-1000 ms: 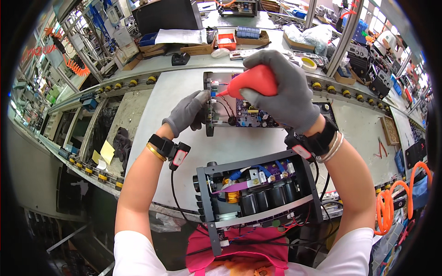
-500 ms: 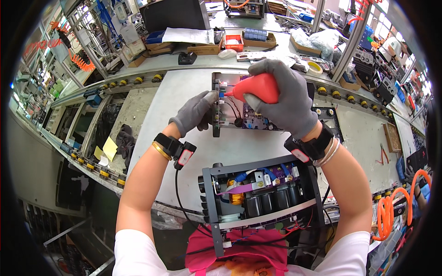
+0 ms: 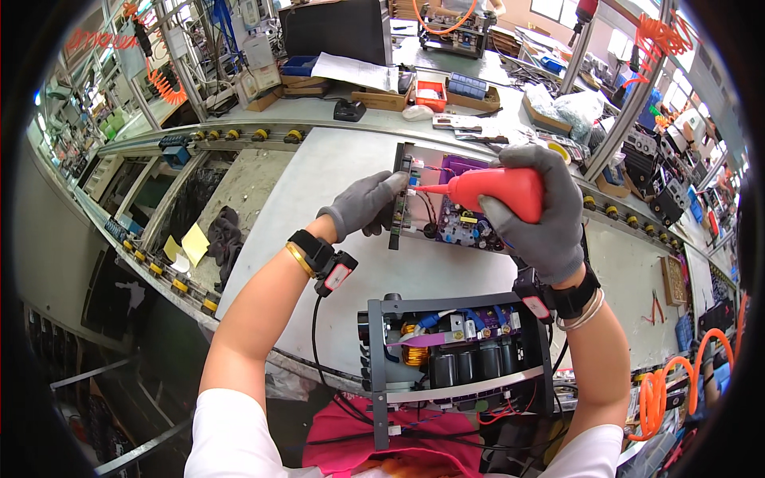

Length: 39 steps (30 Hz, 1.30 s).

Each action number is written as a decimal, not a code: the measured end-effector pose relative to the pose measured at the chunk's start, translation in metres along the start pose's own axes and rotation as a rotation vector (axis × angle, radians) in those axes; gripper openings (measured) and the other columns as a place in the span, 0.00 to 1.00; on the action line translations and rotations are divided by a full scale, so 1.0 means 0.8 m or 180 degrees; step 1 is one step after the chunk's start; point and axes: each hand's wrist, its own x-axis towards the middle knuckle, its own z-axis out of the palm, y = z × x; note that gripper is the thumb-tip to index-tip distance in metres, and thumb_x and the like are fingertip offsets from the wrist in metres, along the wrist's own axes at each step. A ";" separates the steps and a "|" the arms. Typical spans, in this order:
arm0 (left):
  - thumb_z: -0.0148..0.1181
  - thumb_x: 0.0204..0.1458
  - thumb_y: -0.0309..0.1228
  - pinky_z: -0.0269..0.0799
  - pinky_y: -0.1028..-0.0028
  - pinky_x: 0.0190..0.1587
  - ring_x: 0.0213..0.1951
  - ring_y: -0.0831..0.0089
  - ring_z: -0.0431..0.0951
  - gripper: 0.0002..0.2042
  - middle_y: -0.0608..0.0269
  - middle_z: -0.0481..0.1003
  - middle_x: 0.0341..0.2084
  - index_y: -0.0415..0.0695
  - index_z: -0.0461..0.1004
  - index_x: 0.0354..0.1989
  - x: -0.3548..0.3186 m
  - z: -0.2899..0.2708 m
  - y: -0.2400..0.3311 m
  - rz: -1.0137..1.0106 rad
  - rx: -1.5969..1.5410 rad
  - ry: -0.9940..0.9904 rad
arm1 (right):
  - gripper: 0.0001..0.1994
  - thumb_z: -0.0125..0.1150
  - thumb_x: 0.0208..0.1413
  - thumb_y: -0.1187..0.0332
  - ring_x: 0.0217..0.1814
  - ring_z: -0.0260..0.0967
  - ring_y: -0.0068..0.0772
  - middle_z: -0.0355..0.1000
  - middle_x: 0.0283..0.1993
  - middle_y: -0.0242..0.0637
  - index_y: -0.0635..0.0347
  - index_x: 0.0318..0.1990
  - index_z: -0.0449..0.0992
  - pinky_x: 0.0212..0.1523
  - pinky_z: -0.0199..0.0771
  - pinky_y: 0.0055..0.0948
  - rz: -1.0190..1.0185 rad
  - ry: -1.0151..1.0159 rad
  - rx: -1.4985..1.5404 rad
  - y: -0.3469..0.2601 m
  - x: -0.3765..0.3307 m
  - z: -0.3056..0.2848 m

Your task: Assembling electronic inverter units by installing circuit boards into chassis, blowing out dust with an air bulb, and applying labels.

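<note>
Just above the middle of the white work surface (image 3: 430, 275), you have the red squeeze bottle (image 3: 502, 191) lying nearly level, its long axis running across you, with the thin nozzle aimed left at the inner face of the dark panel (image 3: 395, 237). That's the relation that counts: nozzle tip just beside your left thumb, coming from its right, though whether it touches the parts there you can't tell from this angle. Your right hand (image 3: 546, 211) has the bottle's fat body wrapped between thumb and fingers; your left hand (image 3: 365, 205) is the nearer one to the tip, pinching the panel with the thumb at its edge and the fingers tucked behind. Right of the panel sits the purple circuit board (image 3: 450, 227), partly under the bottle. Nearer your body stands the open dark chassis (image 3: 378, 358), between your forearms. On to the writing: the small labels on your left wrist device (image 3: 338, 275) and right wrist device (image 3: 537, 307) are too tiny to read, and so is any print on the white sheet (image 3: 355, 72) beyond.
</note>
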 end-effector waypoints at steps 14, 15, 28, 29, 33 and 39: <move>0.40 0.55 0.61 0.67 0.79 0.18 0.17 0.78 0.71 0.31 0.63 0.71 0.19 0.42 0.69 0.41 0.008 -0.002 -0.002 -0.0041 -0.0021 -0.0094 | 0.20 0.70 0.37 0.71 0.37 0.74 0.39 0.73 0.37 0.40 0.60 0.41 0.71 0.39 0.75 0.32 -0.0090 -0.0170 -0.0069 -0.005 -0.004 0.009; 0.40 0.55 0.61 0.67 0.79 0.18 0.17 0.78 0.71 0.31 0.63 0.71 0.19 0.42 0.69 0.41 0.009 -0.003 -0.002 -0.0047 -0.0007 -0.0102 | 0.20 0.70 0.37 0.71 0.37 0.74 0.40 0.74 0.36 0.40 0.60 0.41 0.71 0.39 0.75 0.32 -0.0207 -0.0199 -0.0149 -0.008 -0.003 0.008; 0.35 0.52 0.67 0.64 0.77 0.13 0.12 0.75 0.69 0.35 0.62 0.73 0.16 0.46 0.75 0.41 0.041 -0.006 0.018 -0.0315 0.0042 0.0134 | 0.22 0.68 0.40 0.77 0.43 0.72 0.28 0.72 0.41 0.37 0.60 0.46 0.70 0.45 0.73 0.28 0.0153 0.0305 0.0310 -0.050 -0.020 -0.047; 0.38 0.52 0.67 0.66 0.76 0.15 0.14 0.74 0.71 0.35 0.60 0.74 0.17 0.45 0.73 0.44 0.038 -0.009 0.026 -0.0252 -0.0014 0.0173 | 0.23 0.68 0.40 0.78 0.45 0.72 0.29 0.71 0.43 0.38 0.61 0.47 0.69 0.45 0.73 0.28 0.0304 0.0486 0.0529 -0.063 -0.025 -0.053; 0.49 0.52 0.61 0.76 0.69 0.33 0.32 0.65 0.78 0.36 0.48 0.74 0.37 0.40 0.59 0.56 0.032 -0.026 -0.008 0.0082 -0.1383 0.0428 | 0.26 0.67 0.38 0.79 0.46 0.71 0.31 0.69 0.47 0.41 0.64 0.48 0.66 0.48 0.74 0.30 0.0528 0.0229 0.0670 -0.099 -0.045 -0.057; 0.45 0.60 0.51 0.76 0.73 0.33 0.29 0.70 0.78 0.24 0.55 0.76 0.32 0.41 0.66 0.49 -0.100 -0.020 -0.074 0.0267 -0.0932 0.0658 | 0.23 0.72 0.36 0.73 0.37 0.74 0.39 0.73 0.38 0.41 0.62 0.43 0.70 0.38 0.74 0.31 0.0027 -0.0837 0.0394 -0.138 -0.071 -0.043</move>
